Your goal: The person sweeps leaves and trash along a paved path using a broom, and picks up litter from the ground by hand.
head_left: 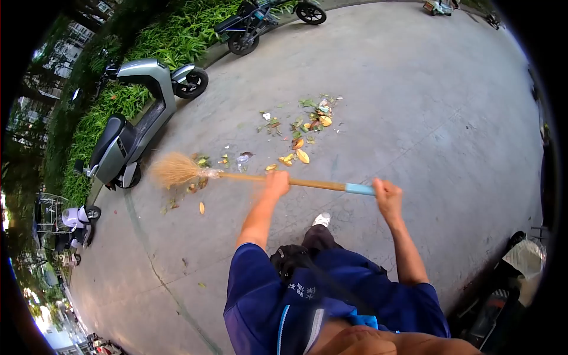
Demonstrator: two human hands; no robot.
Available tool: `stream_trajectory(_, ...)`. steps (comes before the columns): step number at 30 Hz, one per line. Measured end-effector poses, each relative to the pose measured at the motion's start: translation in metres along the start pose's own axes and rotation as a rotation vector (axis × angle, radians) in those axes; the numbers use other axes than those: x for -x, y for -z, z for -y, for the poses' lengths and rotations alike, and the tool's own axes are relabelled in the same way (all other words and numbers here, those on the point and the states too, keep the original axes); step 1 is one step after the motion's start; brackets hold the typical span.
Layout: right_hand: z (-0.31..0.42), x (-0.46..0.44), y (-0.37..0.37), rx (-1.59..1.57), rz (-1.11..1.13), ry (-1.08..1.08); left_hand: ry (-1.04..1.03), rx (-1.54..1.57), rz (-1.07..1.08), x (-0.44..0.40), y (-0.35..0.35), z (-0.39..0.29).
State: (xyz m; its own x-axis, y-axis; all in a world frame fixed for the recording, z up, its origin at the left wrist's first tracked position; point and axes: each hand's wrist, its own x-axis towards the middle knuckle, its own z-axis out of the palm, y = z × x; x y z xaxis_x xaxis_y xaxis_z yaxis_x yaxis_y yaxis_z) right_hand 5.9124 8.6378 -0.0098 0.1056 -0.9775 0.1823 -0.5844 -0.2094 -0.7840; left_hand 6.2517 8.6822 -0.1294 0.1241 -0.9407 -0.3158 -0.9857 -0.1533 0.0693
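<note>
A long broom (313,184) lies across my view, its straw head (174,170) at the left and a light-blue grip at the right end of the wooden handle. My left hand (276,182) is wrapped round the middle of the handle. At the blue end, my right hand (387,198) closes on the grip. The bristles reach the pavement among some fallen leaves. Ahead of the handle lie yellow leaves (303,156), a pile of green and brown leaves (307,125), and a crumpled clear plastic scrap (242,161).
A grey-green scooter (139,127) stands left of the straw head, beside green plants (171,41). Farther off is a black motorbike (248,26). A lilac scooter (77,219) is at the far left. Another parked vehicle (494,307) is at lower right. Grey concrete (414,106) spreads between them.
</note>
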Motion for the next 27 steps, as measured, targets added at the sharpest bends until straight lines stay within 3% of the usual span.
stream_trajectory(3,-0.072,0.053,0.091,-0.104,-0.327,-0.273,-0.353,0.098,-0.167,0.010,-0.014,-0.113)
stream_trajectory(5,-0.101,0.104,0.168,-1.008,-0.734,-0.663,-0.587,0.155,-0.103,0.021,-0.028,-0.215)
stream_trajectory(6,-0.096,0.139,0.205,-1.184,-0.848,-0.613,-0.762,0.228,-0.117,0.038,-0.027,-0.268)
stream_trajectory(7,-0.119,0.189,0.251,-1.517,-0.748,-0.351,-0.882,0.230,-0.003,0.062,-0.026,-0.321)
stream_trajectory(8,-0.112,0.231,0.290,-1.624,-0.749,-0.193,-0.989,0.270,0.047,0.090,-0.019,-0.366)
stream_trajectory(10,-0.104,0.316,0.353,-1.503,-0.807,-0.086,-1.191,0.493,0.128,0.138,-0.011,-0.429)
stream_trajectory(12,-0.095,0.391,0.375,-1.395,-0.965,-0.088,-1.284,0.351,0.271,0.165,0.009,-0.462)
stream_trajectory(16,-0.070,0.423,0.325,-1.187,-1.348,-0.289,-1.285,0.210,0.264,0.153,-0.062,-0.505)
stream_trajectory(17,-0.064,0.409,0.304,-1.168,-1.390,-0.306,-1.222,0.141,0.173,0.143,-0.078,-0.506)
stream_trajectory(18,-0.057,0.394,0.285,-1.205,-1.314,-0.312,-1.159,0.077,0.085,0.136,-0.089,-0.504)
stream_trajectory(21,-0.039,0.353,0.274,-1.206,-1.215,-0.331,-0.981,0.161,0.132,0.116,-0.096,-0.483)
stream_trajectory(23,-0.046,0.331,0.280,-1.171,-1.016,-0.324,-0.895,0.198,0.084,0.111,-0.090,-0.461)
stream_trajectory(27,-0.029,0.266,0.260,-1.155,-0.785,-0.405,-0.662,0.353,-0.080,0.100,-0.077,-0.382)
